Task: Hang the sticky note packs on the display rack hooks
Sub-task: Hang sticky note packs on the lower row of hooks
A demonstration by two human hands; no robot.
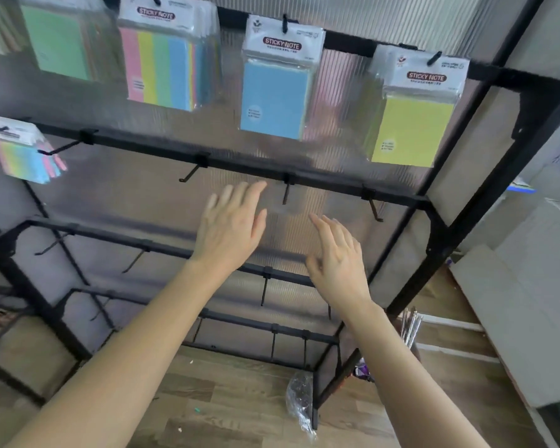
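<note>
Rack with five packs hung; both hands hold nothing.
Top rail, left to right: green pack, striped pack, blue pack, yellow pack, each hanging from its own hook. Second rail: low striped pack at far left, then bare hooks, one the middle hook. Left hand and right hand are raised before the rack just under the second rail, either side of the middle hook, fingers straight and spread. Plastic bag lies on the wood floor by the rack's foot.
</note>
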